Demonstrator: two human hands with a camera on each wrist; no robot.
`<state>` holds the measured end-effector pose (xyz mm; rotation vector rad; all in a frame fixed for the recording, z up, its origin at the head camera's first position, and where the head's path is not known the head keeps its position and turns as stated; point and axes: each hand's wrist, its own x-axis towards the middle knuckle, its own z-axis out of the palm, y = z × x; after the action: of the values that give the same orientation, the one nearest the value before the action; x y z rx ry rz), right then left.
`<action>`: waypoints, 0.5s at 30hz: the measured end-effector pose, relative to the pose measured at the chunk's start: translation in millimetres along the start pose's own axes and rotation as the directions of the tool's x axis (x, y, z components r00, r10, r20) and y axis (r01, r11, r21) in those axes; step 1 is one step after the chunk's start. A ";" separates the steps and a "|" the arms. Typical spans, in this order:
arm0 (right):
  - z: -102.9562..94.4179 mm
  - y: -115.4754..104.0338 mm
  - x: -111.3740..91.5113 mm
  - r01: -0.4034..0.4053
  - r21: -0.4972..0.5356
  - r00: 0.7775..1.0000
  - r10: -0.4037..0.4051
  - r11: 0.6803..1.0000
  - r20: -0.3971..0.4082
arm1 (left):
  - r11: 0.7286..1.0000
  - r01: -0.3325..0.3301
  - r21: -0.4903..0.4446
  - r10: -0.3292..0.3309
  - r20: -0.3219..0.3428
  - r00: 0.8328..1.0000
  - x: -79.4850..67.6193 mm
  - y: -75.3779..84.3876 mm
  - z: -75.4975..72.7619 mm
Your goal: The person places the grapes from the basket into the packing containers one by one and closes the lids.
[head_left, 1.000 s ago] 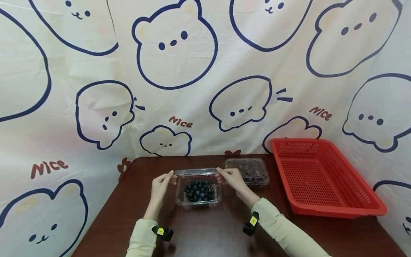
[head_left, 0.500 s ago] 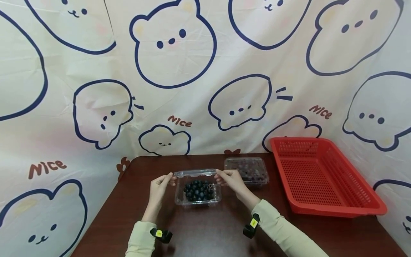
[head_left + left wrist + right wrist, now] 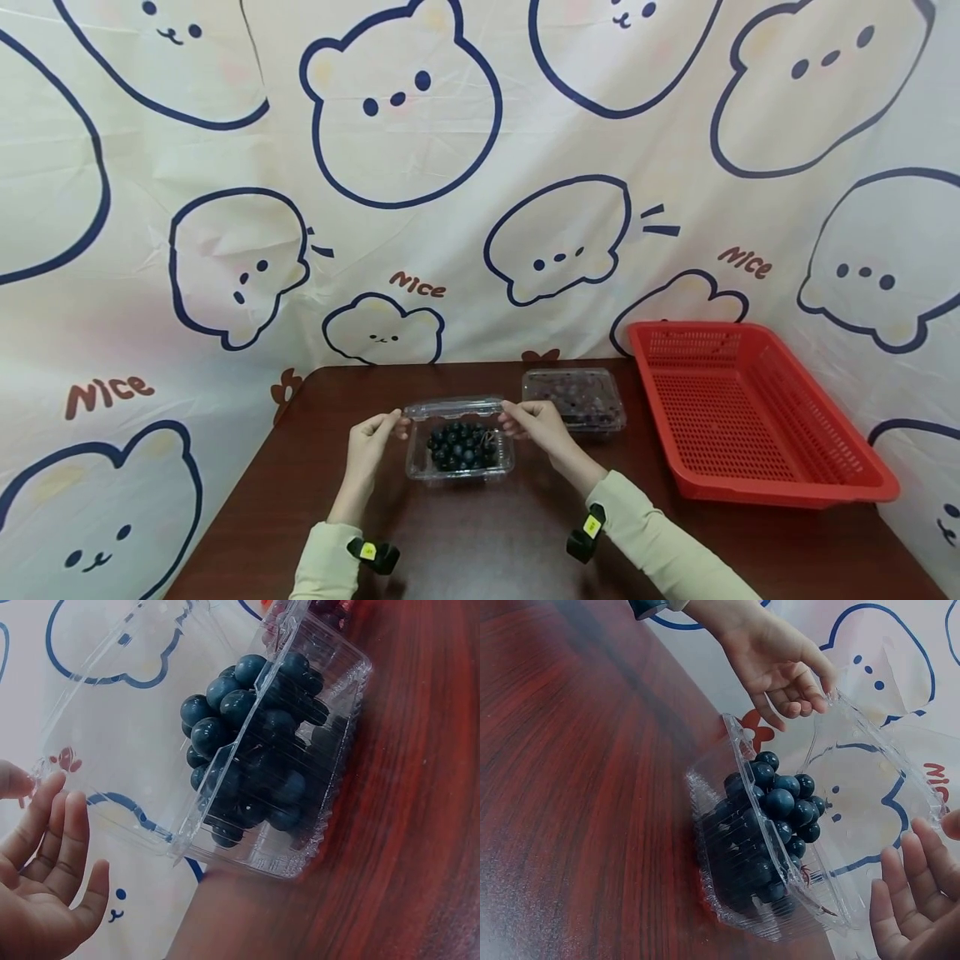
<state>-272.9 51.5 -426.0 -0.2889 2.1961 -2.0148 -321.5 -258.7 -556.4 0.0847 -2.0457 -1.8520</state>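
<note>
A clear plastic clamshell box (image 3: 459, 476) stands on the table with a bunch of dark grapes (image 3: 462, 447) inside. Its hinged lid (image 3: 453, 408) is raised and tilted over the box. My left hand (image 3: 367, 450) pinches the lid's left corner between thumb and fingertips; in the left wrist view the little finger stands away from the others. At the opposite corner, my right hand (image 3: 542, 427) pinches the lid the same way. The right wrist view shows the grapes (image 3: 780, 802) below the lid, with the left hand (image 3: 780, 667) above and the right hand (image 3: 919, 900) at lower right.
A second clear box (image 3: 576, 398), lid down over dark fruit, sits just behind my right hand. To the right lies a red perforated plastic basket (image 3: 780, 487). Behind the dark brown table (image 3: 480, 542) hangs a cartoon-printed cloth (image 3: 465, 242).
The lid's free edge has dipped slightly towards me, and both hands have lowered a little with it. The box and grapes stay in place.
</note>
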 end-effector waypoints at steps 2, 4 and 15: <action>0.7 -0.5 -1.3 0.003 -0.017 1.000 -0.004 1.000 -0.003 | 1.000 0.003 0.008 -0.003 -0.001 1.000 -0.1 -0.7 -0.3; 1.4 -1.0 -2.7 0.003 -0.032 1.000 -0.003 0.999 -0.008 | 1.000 -0.001 0.014 0.001 0.002 1.000 -0.4 -0.7 -0.7; -2.4 21.0 8.4 -0.002 -0.011 1.000 0.002 1.000 0.008 | 0.999 -0.008 0.033 0.008 -0.004 1.000 -6.4 3.3 -0.5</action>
<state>-282.5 53.5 -446.5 -0.2952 2.2021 -1.9975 -314.8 -257.0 -554.7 0.0894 -2.0717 -1.8120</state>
